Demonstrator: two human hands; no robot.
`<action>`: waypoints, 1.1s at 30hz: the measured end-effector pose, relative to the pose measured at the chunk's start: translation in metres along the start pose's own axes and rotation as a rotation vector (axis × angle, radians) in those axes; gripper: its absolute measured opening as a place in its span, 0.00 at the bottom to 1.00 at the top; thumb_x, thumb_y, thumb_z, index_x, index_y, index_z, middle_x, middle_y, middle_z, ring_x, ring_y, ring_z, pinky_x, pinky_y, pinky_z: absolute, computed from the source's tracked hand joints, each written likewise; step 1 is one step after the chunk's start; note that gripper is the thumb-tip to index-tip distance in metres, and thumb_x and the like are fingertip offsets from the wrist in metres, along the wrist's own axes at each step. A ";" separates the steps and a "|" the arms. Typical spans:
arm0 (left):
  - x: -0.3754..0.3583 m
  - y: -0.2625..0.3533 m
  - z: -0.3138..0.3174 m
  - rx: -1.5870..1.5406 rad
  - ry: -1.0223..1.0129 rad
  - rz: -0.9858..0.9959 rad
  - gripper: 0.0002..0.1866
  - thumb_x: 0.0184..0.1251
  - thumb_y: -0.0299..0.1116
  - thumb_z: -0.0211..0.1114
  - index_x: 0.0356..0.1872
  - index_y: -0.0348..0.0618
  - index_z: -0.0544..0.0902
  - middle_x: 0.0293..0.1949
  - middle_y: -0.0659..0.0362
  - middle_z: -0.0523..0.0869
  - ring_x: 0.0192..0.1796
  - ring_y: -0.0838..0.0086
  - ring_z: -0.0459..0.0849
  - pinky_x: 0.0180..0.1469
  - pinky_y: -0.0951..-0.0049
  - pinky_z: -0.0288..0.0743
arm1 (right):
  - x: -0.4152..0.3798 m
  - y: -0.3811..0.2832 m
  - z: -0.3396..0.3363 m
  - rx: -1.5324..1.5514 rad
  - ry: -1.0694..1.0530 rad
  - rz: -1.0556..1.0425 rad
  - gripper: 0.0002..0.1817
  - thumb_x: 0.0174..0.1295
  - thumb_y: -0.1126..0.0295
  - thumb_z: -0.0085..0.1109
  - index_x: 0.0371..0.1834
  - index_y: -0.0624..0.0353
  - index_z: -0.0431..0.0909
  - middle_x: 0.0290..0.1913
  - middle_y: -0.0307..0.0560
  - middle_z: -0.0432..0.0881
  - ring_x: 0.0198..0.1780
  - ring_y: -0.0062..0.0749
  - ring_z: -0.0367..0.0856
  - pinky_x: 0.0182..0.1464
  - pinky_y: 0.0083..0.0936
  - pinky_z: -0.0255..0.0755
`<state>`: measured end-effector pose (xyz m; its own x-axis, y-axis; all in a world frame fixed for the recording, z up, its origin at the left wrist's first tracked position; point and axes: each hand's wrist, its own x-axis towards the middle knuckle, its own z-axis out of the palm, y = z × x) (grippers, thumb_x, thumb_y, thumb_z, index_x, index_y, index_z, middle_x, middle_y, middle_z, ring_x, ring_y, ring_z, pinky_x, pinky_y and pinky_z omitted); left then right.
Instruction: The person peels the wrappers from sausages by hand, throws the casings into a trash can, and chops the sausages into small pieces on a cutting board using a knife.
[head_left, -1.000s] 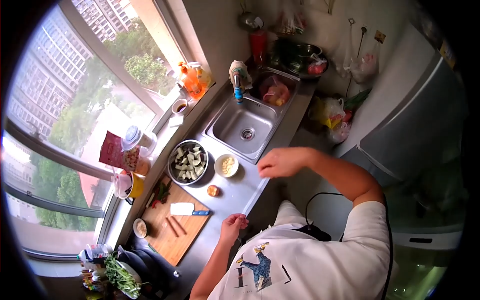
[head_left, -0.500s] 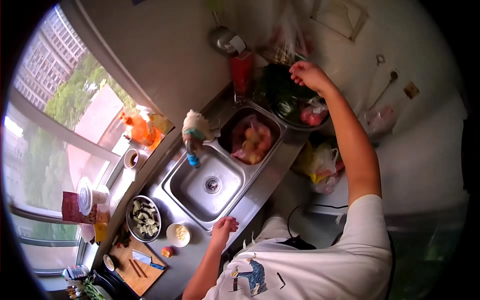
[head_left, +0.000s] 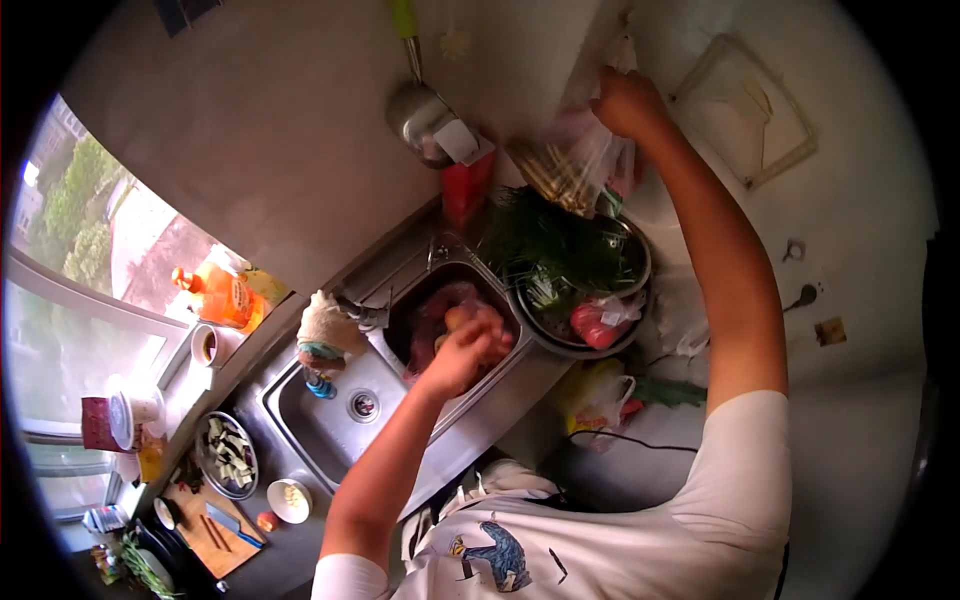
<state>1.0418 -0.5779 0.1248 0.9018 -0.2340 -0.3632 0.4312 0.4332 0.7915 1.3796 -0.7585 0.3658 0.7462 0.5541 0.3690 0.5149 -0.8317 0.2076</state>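
High against the wall, my right hand (head_left: 632, 104) has its fingers closed around the top of a thin clear plastic bag (head_left: 618, 150). Just below the bag, a bundle of long thin stalks (head_left: 555, 178) juts out. My left hand (head_left: 462, 358) hangs over the small sink basin, loosely open and a little blurred, with nothing seen in it. Beneath it lies a pinkish plastic bag of round fruit (head_left: 440, 312), partly covered by the hand. A metal bowl (head_left: 648, 270) beside the sink carries leafy greens (head_left: 565, 245) and a bagged red item (head_left: 600, 322).
The tap (head_left: 325, 365), wrapped in cloth, reaches over the larger basin (head_left: 310, 425). To the left are a bowl of cut pieces (head_left: 228, 455), a white bowl (head_left: 290, 500) and a cutting board (head_left: 205, 545) with a knife (head_left: 238, 528). A ladle (head_left: 422, 120) hangs on the wall.
My right hand has risen to the hanging bag and closed on its top. My left hand has moved from the counter edge to above the fruit. The view has shifted right.
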 end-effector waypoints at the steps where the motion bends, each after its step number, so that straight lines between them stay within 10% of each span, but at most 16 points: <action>1: 0.021 0.016 0.008 -0.066 0.053 0.004 0.13 0.76 0.33 0.57 0.54 0.39 0.77 0.50 0.57 0.82 0.50 0.70 0.83 0.52 0.71 0.78 | 0.000 -0.005 -0.006 -0.015 -0.036 0.029 0.13 0.58 0.65 0.57 0.43 0.58 0.83 0.45 0.55 0.86 0.47 0.53 0.83 0.50 0.44 0.77; 12: 0.210 0.101 0.043 -0.320 0.171 0.199 0.44 0.62 0.58 0.70 0.68 0.33 0.67 0.63 0.48 0.73 0.66 0.60 0.73 0.66 0.60 0.69 | 0.017 0.036 -0.017 -0.175 -0.029 -0.325 0.08 0.58 0.67 0.54 0.30 0.59 0.81 0.38 0.51 0.83 0.43 0.50 0.78 0.54 0.37 0.72; 18: 0.230 0.120 0.053 -0.398 0.201 0.168 0.30 0.62 0.49 0.72 0.57 0.39 0.73 0.47 0.57 0.82 0.48 0.70 0.81 0.55 0.64 0.75 | 0.027 0.060 -0.025 0.295 0.032 -0.260 0.09 0.61 0.68 0.55 0.32 0.63 0.79 0.38 0.48 0.81 0.43 0.42 0.79 0.49 0.31 0.72; 20: 0.229 0.121 0.059 -0.403 0.171 0.181 0.27 0.63 0.46 0.72 0.54 0.41 0.74 0.45 0.60 0.83 0.46 0.71 0.82 0.54 0.65 0.75 | 0.034 0.070 -0.033 0.629 -0.379 0.045 0.10 0.62 0.70 0.53 0.33 0.65 0.80 0.36 0.46 0.82 0.42 0.35 0.80 0.48 0.30 0.73; 33: 0.190 0.118 0.083 -0.544 -0.039 0.366 0.22 0.62 0.27 0.65 0.58 0.40 0.74 0.51 0.60 0.82 0.53 0.69 0.80 0.59 0.64 0.73 | 0.059 0.074 -0.056 0.617 -0.445 -0.240 0.08 0.61 0.74 0.53 0.34 0.63 0.83 0.34 0.40 0.84 0.40 0.28 0.81 0.46 0.26 0.73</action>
<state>1.2615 -0.6431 0.1904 0.9956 -0.0147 -0.0920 0.0586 0.8668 0.4952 1.4380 -0.7897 0.4536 0.6168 0.7858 -0.0453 0.7266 -0.5906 -0.3511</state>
